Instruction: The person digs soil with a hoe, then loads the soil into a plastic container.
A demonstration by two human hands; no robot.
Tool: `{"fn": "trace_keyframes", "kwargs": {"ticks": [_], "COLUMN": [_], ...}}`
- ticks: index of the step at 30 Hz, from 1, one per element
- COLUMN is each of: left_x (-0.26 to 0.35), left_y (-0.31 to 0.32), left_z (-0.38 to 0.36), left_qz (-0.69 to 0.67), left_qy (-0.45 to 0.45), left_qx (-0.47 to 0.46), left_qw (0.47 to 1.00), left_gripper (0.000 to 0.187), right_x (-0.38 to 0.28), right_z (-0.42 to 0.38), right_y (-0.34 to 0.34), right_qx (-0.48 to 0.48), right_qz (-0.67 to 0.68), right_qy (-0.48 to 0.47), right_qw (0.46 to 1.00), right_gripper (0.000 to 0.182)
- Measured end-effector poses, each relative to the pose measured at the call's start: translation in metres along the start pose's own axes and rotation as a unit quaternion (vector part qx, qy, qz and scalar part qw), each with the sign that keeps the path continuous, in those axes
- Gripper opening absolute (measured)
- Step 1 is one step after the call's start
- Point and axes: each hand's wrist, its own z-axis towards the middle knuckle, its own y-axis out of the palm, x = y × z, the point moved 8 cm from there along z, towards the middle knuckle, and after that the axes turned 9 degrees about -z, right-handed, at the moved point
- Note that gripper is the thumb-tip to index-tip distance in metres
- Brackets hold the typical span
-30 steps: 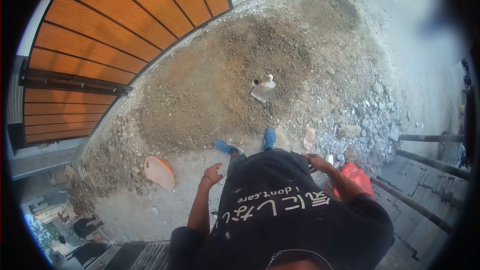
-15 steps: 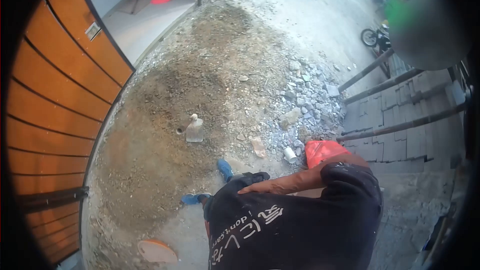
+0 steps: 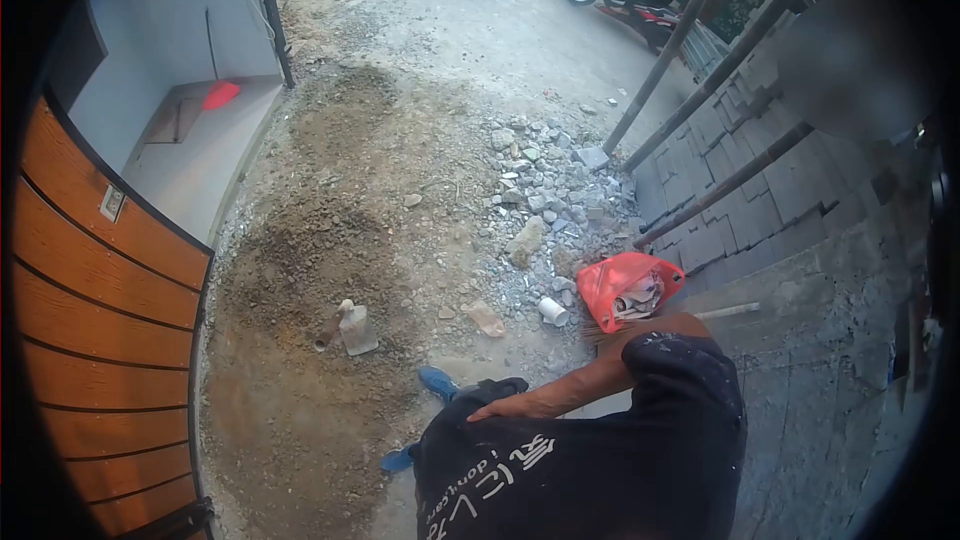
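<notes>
Dark clothing [image 3: 620, 470]: worn on the person's body, directly under the right grip [image 3: 500, 407] and touching it; its long axis runs sideways in the view, from the legs at left to the shoulder at right, and white lettering marks the shirt front.
Red bag [image 3: 605, 285]: on the ground, above and to the right of the right grip, well apart from it; the right arm crosses in front of its lower edge. Its mouth faces up, with pale scraps [image 3: 640, 296] inside, and broken rubble [image 3: 545, 205] lies just beside it.
Blue shoes [image 3: 438, 383]: beyond the right grip, up and down to its left, one on each side.
Pale flat piece [image 3: 359, 331]: on brown soil, up and left of the right grip, well apart.
Right grip: laid along the cloth, fingers pointing left; I cannot tell whether they pinch it.
Left grip: out of view, so the right is the nearer one seen.
White cup [image 3: 553, 312]: tipped over near the bag, its long axis slanting down to the right.
</notes>
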Motion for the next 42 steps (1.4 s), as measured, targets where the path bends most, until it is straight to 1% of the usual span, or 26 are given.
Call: {"fn": "trace_keyframes", "kwargs": {"ticks": [3, 7, 9, 10, 13, 14, 15, 17, 25, 27, 29, 30, 31, 33, 34, 35, 37, 40, 42], "left_x": [-0.001, 0.003, 0.007, 0.010, 0.018, 0.019, 0.020, 0.022, 0.021, 0.019, 0.015, 0.014, 0.010, -0.001, -0.006, -0.009, -0.011, -0.008, -0.002], "left_y": [-0.005, -0.023, -0.033, -0.039, -0.060, -0.066, -0.070, -0.077, -0.088, -0.085, -0.081, -0.078, -0.073, -0.046, -0.027, -0.010, 0.030, 0.078, 0.105], "left_z": [0.001, 0.004, 0.009, 0.014, 0.018, 0.015, 0.011, 0.007, -0.018, -0.028, -0.035, -0.039, -0.047, -0.087, -0.116, -0.146, -0.199, -0.251, -0.277], "left_qz": [0.002, 0.014, 0.021, 0.026, 0.042, 0.046, 0.049, 0.055, 0.061, 0.058, 0.054, 0.051, 0.046, 0.024, 0.013, 0.003, -0.016, -0.033, -0.040], "left_qy": [0.002, 0.010, 0.018, 0.023, 0.033, 0.032, 0.030, 0.030, 0.028, 0.025, 0.025, 0.025, 0.023, 0.004, -0.012, -0.028, -0.061, -0.092, -0.108], "left_qx": [0.003, 0.014, 0.021, 0.023, 0.032, 0.036, 0.039, 0.042, 0.067, 0.075, 0.082, 0.088, 0.099, 0.147, 0.181, 0.215, 0.276, 0.344, 0.385], "left_qw": [1.000, 1.000, 0.999, 0.999, 0.998, 0.998, 0.998, 0.997, 0.995, 0.995, 0.995, 0.994, 0.994, 0.989, 0.983, 0.976, 0.959, 0.934, 0.916], "left_gripper": [0.076, 0.074, 0.074, 0.074, 0.073, 0.073, 0.072, 0.072, 0.070, 0.069, 0.069, 0.069, 0.068, 0.068, 0.068, 0.067, 0.067, 0.066, 0.066], "right_x": [0.000, -0.001, 0.000, -0.003, -0.008, -0.007, -0.008, -0.013, -0.013, -0.013, -0.016, -0.015, -0.014, -0.017, -0.017, -0.020, -0.027, -0.022, -0.024], "right_z": [-0.010, 0.004, 0.002, -0.001, -0.001, -0.002, -0.003, -0.005, 0.006, 0.004, 0.001, 0.010, 0.007, 0.005, 0.004, 0.004, -0.011, 0.006, -0.001], "right_y": [0.003, -0.014, -0.009, -0.008, -0.010, -0.009, -0.007, -0.004, -0.011, -0.008, -0.002, -0.012, -0.008, -0.007, -0.005, -0.004, 0.011, 0.001, 0.011], "right_qx": [0.004, -0.009, -0.042, -0.039, -0.021, -0.032, -0.036, -0.033, -0.034, -0.037, -0.047, -0.048, -0.047, -0.011, -0.047, -0.049, 0.000, -0.006, 0.002], "right_qz": [0.002, -0.009, -0.026, -0.028, -0.064, -0.058, -0.062, -0.070, -0.069, -0.071, -0.058, -0.067, -0.071, -0.048, -0.042, -0.057, -0.079, -0.058, -0.070], "right_qy": [0.007, 0.017, 0.051, 0.055, 0.045, 0.067, 0.068, 0.051, 0.075, 0.090, 0.082, 0.085, 0.097, 0.100, 0.122, 0.116, 0.128, 0.145, 0.156], "right_qw": [1.000, 1.000, 0.997, 0.997, 0.997, 0.996, 0.995, 0.996, 0.994, 0.993, 0.994, 0.993, 0.992, 0.994, 0.991, 0.990, 0.989, 0.988, 0.985], "right_gripper": [0.030, 0.030, 0.031, 0.030, 0.029, 0.029, 0.029, 0.029, 0.029, 0.029, 0.030, 0.030, 0.030, 0.029, 0.031, 0.032, 0.033, 0.034, 0.034]}}
